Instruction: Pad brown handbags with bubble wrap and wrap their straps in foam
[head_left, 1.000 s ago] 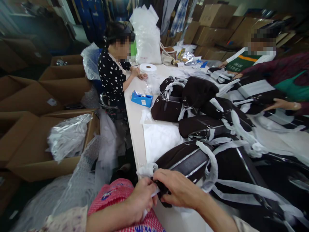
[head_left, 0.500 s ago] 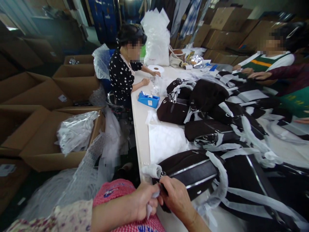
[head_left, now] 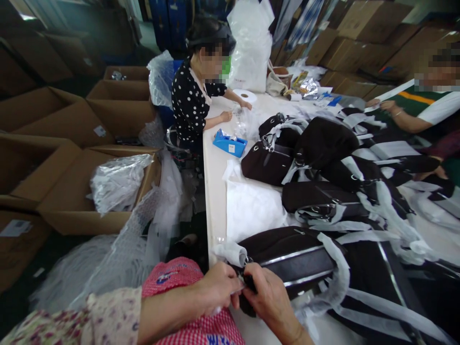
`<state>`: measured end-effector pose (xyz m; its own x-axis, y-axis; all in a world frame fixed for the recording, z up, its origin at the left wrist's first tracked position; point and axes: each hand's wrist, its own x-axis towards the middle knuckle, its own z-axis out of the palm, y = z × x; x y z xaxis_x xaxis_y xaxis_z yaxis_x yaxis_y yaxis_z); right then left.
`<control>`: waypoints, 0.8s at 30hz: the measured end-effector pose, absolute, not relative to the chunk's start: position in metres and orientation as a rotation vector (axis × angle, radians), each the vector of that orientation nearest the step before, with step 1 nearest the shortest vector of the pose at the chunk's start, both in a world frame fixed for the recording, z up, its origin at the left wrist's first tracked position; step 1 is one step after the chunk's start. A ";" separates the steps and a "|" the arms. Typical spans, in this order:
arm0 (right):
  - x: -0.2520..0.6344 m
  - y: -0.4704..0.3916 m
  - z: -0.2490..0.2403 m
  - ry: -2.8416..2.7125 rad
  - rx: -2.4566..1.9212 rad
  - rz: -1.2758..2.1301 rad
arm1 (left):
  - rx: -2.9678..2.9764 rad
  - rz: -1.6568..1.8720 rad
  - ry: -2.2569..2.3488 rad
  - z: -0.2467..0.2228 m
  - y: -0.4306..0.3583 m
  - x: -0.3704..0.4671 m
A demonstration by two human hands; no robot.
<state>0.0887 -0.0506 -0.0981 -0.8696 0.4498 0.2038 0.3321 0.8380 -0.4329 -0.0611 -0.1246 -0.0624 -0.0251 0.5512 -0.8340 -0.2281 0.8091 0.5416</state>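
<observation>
A dark brown bag (head_left: 305, 251) with silver-edged trim lies at the table's near edge, its handle (head_left: 339, 268) wrapped in white paper. At its left end, a white-wrapped handle part (head_left: 232, 253) meets a metal ring. My left hand (head_left: 219, 287) is closed in a pinch beside that end; a bit of white wrapping paper shows under its fingers. Touching it from the right, my right hand (head_left: 268, 294) is closed on a dark strap piece of the bag just below the ring. The fingertips hide what lies between the hands.
More dark bags (head_left: 323, 196) with wrapped straps cover the table's right side. A white padded sheet (head_left: 251, 206) and a blue tape dispenser (head_left: 230, 143) lie along the left edge. Open cartons (head_left: 82, 211) stand on the floor at left. Two co-workers (head_left: 190, 100) (head_left: 427, 105) sit beyond.
My hands have drawn closer together at the strap piece, and less white paper shows from my left hand. The view has shifted slightly. The right co-worker's arms have moved.
</observation>
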 end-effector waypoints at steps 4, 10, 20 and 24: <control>0.087 -0.035 -0.081 -2.898 -0.590 0.900 | 0.234 0.689 1.495 -0.064 -0.128 -0.058; 0.070 -0.004 -0.042 -2.924 -0.446 1.551 | 0.478 0.823 1.485 -0.067 -0.139 -0.057; 0.030 0.009 -0.034 -3.199 -0.391 1.438 | 0.856 0.738 1.687 -0.067 -0.140 -0.062; 0.021 0.014 -0.032 -3.228 -0.512 1.614 | 0.977 0.701 1.704 -0.066 -0.142 -0.061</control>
